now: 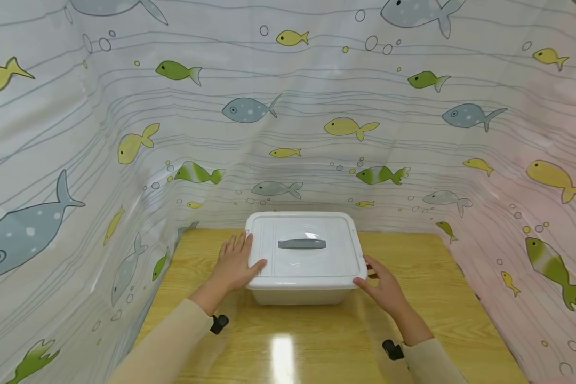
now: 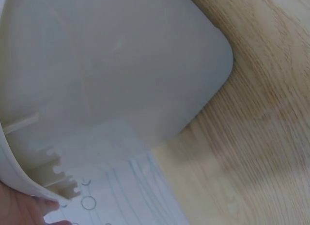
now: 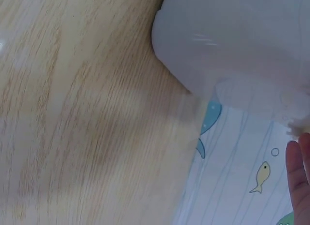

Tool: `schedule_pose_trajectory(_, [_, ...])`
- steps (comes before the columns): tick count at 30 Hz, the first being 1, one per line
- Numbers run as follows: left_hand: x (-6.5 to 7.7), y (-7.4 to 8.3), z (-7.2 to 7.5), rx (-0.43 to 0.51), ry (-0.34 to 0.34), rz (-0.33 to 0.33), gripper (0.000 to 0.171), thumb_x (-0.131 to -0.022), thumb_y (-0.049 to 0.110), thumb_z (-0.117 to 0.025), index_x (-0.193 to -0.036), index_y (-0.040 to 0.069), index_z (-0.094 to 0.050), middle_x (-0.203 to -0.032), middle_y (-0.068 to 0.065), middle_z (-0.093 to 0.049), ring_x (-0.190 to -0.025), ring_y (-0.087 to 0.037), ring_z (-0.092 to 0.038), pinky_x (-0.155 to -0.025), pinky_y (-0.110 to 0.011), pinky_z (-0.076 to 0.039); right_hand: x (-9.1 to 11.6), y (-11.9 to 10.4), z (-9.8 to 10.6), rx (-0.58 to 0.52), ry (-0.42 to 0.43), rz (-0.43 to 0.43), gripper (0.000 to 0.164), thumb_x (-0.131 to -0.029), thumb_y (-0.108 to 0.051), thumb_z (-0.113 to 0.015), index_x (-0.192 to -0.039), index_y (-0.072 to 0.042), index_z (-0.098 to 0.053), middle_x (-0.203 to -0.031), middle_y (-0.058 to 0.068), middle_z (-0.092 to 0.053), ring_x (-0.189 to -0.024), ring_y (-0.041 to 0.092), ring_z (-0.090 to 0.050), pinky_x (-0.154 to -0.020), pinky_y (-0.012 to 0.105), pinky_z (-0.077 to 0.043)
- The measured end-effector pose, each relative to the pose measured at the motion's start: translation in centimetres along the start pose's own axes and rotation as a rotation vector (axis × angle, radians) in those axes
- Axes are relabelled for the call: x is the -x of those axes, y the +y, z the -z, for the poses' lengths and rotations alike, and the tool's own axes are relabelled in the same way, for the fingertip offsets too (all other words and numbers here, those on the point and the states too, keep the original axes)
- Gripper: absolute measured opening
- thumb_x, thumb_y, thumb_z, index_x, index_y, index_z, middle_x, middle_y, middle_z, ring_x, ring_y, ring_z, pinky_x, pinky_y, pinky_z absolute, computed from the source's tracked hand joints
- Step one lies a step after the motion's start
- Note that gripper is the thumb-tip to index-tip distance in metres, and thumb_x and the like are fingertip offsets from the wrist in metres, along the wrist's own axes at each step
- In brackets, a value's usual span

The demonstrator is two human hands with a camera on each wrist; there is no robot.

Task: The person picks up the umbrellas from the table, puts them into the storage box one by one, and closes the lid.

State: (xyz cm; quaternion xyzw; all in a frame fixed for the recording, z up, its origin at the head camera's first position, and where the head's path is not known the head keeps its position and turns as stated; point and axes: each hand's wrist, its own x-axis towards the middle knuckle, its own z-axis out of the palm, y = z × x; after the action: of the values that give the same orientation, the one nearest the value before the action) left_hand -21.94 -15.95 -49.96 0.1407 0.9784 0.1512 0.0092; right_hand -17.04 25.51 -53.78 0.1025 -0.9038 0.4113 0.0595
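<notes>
A white lidded plastic storage box [image 1: 300, 296] stands on the wooden table. Its white lid [image 1: 312, 264] is on top, with a grey handle [image 1: 302, 244] across the middle. My left hand [image 1: 235, 262] rests on the lid's left edge, fingers extended along the rim and thumb lying over the top. At the front right corner, my right hand [image 1: 384, 285] touches the lid with its thumb, while its straight fingers reach along the right rim. The left wrist view shows the box wall [image 2: 121, 65] and notched pieces under the rim. Straight fingers [image 3: 294, 169] show beside the box in the right wrist view.
The wooden table [image 1: 240, 352] extends around the box and reflects a bright light in front. A fish-patterned sheet [image 1: 317, 96] hangs behind the table and along both sides. Black straps with small devices [image 1: 219, 324] are on both wrists.
</notes>
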Motion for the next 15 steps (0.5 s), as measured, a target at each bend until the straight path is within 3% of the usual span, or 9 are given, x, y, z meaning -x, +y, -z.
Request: schedule_pose_trajectory(15, [0.05,0.13,0.35,-0.005,-0.026,0.001,0.091,-0.099,0.066,-0.039,-0.160,0.002,-0.016,-0.165,-0.021,-0.012,-0.150,-0.046,-0.009,-0.118,-0.062,-0.008,-0.36,-0.51,0.78,0.080,-0.047,-0.004,0.080,-0.090,-0.044,-0.075,-0.150,-0.002,-0.043,-0.136,0.019,-0.056,-0.117,0.034,-0.057,-0.093,0.051,-0.051])
